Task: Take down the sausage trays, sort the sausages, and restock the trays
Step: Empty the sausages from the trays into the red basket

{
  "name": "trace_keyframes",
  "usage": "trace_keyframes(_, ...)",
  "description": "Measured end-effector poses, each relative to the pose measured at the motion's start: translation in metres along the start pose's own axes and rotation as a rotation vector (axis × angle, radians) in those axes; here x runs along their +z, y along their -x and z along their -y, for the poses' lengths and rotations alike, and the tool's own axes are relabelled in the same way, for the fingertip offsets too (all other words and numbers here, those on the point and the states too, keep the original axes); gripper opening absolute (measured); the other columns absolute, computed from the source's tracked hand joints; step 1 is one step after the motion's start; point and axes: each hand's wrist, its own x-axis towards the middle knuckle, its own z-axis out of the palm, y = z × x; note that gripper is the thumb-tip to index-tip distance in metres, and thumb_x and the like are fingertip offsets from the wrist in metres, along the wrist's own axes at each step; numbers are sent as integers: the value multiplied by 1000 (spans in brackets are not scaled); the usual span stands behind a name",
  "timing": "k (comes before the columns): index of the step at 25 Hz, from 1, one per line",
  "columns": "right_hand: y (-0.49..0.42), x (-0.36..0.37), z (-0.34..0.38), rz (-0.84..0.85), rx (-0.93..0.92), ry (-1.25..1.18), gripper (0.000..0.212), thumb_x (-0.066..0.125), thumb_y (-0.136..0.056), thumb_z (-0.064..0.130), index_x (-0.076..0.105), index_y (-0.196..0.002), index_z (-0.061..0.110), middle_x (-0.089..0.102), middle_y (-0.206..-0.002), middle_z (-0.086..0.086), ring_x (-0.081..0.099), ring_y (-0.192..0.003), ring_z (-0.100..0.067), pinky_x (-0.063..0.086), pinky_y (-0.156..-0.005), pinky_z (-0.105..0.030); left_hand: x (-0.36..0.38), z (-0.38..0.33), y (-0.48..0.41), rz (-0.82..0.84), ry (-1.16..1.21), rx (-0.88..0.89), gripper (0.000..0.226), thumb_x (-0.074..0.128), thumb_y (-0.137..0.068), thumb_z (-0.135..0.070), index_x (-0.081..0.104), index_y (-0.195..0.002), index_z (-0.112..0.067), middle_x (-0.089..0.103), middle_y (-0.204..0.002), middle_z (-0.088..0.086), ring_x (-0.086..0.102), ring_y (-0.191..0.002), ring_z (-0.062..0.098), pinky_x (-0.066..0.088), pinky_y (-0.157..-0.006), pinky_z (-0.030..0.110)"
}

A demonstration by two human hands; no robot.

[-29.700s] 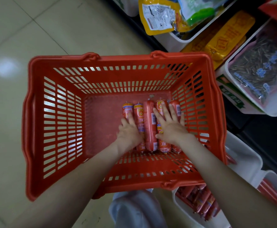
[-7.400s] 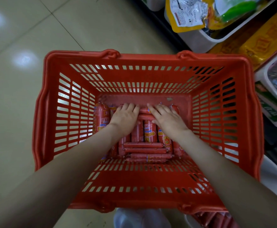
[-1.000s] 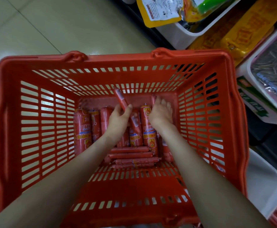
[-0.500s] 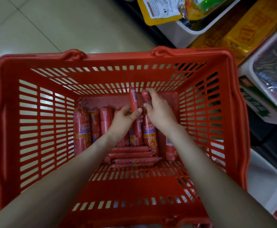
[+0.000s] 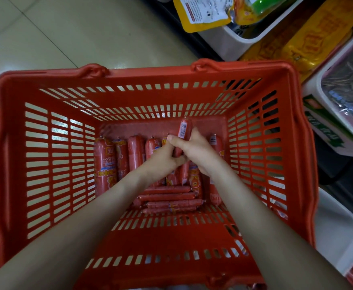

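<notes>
Nearest me, the red basket (image 5: pixel 150 258) fills the view. On its floor, thin sausages (image 5: pixel 169 196) lie stacked crosswise at the near end. Beyond them, thick sausages (image 5: pixel 105 162) lie side by side, lengthwise. Above that row my left hand (image 5: pixel 161 162) and right hand (image 5: pixel 200 152) meet, each grip curled round one barcoded sausage (image 5: pixel 184 128), tipped upward. Farthest off, snack packets (image 5: pixel 204 13) sit on the shelf.

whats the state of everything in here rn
red basket: upright, holding sausages
raised sausage: lifted, barcode end up, between both hands
left hand: grips raised sausage
right hand: grips raised sausage
thick sausages: lying side by side on basket floor
thin sausages: stacked crosswise at near wall
</notes>
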Motion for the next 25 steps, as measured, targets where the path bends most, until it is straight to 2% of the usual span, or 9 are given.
trace_keyframes(3,1,5,-3,-98,23,-351,39,65,-88,23,38,-114,11,61,-107,-12,61,-105,-28,50,-94,-44,-9,-11,-6,10,-151,-104,67,64,-83,-23,34,-142,-27,65,-89,-4,57,-68,7,45,-60,21)
trace_keyframes(5,4,7,-7,-179,-69,-381,55,65,-87,21,25,-125,20,58,-114,-13,58,-109,-26,49,-96,-40,-13,-18,-7,28,-419,-90,68,64,-81,-23,33,-142,-25,61,-87,-2,57,-71,13,42,-60,22)
trace_keyframes(7,2,1,-11,-271,-321,76,75,66,-86,28,19,-143,26,49,-129,-8,39,-126,-23,35,-106,-36,-19,-18,-4,-37,-787,-65,62,59,-84,-24,32,-140,-21,63,-101,7,61,-89,26,46,-69,31)
trace_keyframes(10,-1,-11,-2,-88,-543,866,54,53,-93,39,37,-143,25,28,-153,3,13,-142,-18,6,-116,-41,-21,-3,4,-129,-1189,-33,60,55,-91,-29,25,-140,-17,58,-116,9,58,-105,28,43,-74,33)
trace_keyframes(11,0,-11,3,43,-525,1002,49,48,-96,40,42,-141,23,32,-152,3,15,-143,-18,2,-116,-41,-22,1,6,-163,-1215,-7,56,55,-91,-29,27,-138,-14,56,-120,9,55,-110,26,43,-80,32)
trace_keyframes(13,-1,-10,9,222,-430,1075,55,50,-94,44,39,-143,21,38,-148,1,24,-140,-21,11,-116,-39,-22,8,7,-203,-1219,27,48,54,-91,-31,34,-129,-10,51,-125,9,48,-116,25,38,-92,32)
trace_keyframes(15,2,-8,8,258,-420,1130,67,58,-89,46,32,-145,20,34,-147,0,24,-139,-23,19,-112,-38,-20,12,7,-225,-1180,20,47,56,-89,-34,39,-124,-8,50,-125,9,47,-116,25,35,-95,33)
trace_keyframes(20,-6,4,6,-87,-699,1257,58,59,-90,28,33,-140,13,37,-140,-5,29,-131,-23,25,-107,-41,-44,2,-5,-364,-1291,150,44,60,-85,-24,46,-123,-7,54,-120,12,49,-112,31,37,-93,39)
trace_keyframes(25,-14,5,14,-211,-653,1285,62,66,-85,23,35,-137,11,42,-139,-8,35,-131,-25,30,-106,-38,-64,-3,-12,-302,-1273,27,51,56,-89,-39,39,-127,-10,55,-121,8,52,-113,27,44,-89,38)
